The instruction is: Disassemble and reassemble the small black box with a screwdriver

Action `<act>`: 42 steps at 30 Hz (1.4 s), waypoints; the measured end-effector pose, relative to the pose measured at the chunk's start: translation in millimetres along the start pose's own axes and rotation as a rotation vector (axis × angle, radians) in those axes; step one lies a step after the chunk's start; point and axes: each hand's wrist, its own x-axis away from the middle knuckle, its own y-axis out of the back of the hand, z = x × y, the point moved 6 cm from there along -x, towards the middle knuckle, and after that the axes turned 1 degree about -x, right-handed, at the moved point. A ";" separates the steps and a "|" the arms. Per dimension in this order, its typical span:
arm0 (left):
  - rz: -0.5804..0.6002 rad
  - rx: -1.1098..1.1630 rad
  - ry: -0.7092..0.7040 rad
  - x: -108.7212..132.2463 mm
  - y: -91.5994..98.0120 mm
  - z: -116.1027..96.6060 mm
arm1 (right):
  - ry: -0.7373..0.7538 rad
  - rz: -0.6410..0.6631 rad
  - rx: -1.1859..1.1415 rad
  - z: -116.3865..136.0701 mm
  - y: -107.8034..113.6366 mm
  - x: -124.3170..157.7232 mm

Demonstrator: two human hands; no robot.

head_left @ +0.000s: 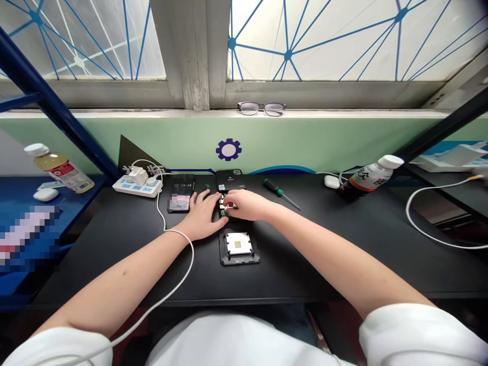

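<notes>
A small green circuit board (pixel 222 207) with light-coloured parts lies in front of me, partly hidden by my hands. My left hand (pixel 204 216) rests with its fingers spread, the index finger and thumb against the board's left side. Over the board, my right hand (pixel 247 204) is curled with thumb and fingers pinched together; whatever is between them is too small to make out. Just nearer to me lies a black plastic cover (pixel 240 262) bearing a white square plate (pixel 239 243). Behind the board is a black case piece (pixel 231 179) with a label.
A green-and-black screwdriver (pixel 281 192) lies to the right, a phone (pixel 180 194) to the left. A power strip (pixel 138 187) stands behind it, and its white cable (pixel 186 277) crosses my left forearm. Bottles (pixel 61 170) stand at both sides; glasses (pixel 262 109) sit on the ledge.
</notes>
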 end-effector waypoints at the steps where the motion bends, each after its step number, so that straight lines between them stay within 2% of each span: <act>1: 0.004 0.003 0.000 -0.4 -0.2 0.1 | -0.001 0.028 0.018 0.9 -2.2 -7.4; 8: -0.005 0.042 -0.004 -0.6 2.9 -2.7 | -0.053 0.120 0.067 3.1 -2.1 -35.3; 13: -0.019 0.053 -0.018 -0.4 2.0 -1.6 | -0.029 0.144 0.004 -2.4 12.0 -39.8; 17: -0.134 0.019 -0.085 0.5 2.3 0.3 | -0.005 0.124 -0.163 -8.1 26.3 -32.3; 21: -0.287 -0.018 -0.166 1.8 5.1 2.6 | 0.027 0.081 -0.324 1.3 27.9 -13.9; 25: -0.445 0.023 -0.367 6.7 9.5 -2.7 | 0.036 -0.016 -0.334 2.7 28.7 9.4; 27: -0.546 0.036 -0.448 11.9 12.9 -5.7 | -0.037 -0.137 -0.332 -12.9 33.9 22.1; 29: -0.614 0.025 -0.481 16.7 14.6 -7.9 | -0.197 -0.245 -0.375 -37.7 35.5 36.2; 31: -0.640 0.005 -0.497 20.2 14.4 -10.1 | -0.342 -0.218 -0.502 -58.5 24.3 48.0; 34: -0.636 -0.006 -0.531 23.3 12.8 -14.0 | -0.454 -0.207 -0.886 -72.9 0.7 58.5; 37: -0.583 0.008 -0.564 22.2 11.3 -17.6 | -0.417 -0.298 -1.264 -77.0 -9.9 59.5; 39: -0.505 0.015 -0.518 17.7 10.7 -17.1 | -0.402 -0.395 -1.332 -87.0 -5.2 60.9; 42: -0.360 -0.012 -0.345 9.8 9.5 -11.1 | -0.471 -0.547 -1.180 -116.7 11.7 71.1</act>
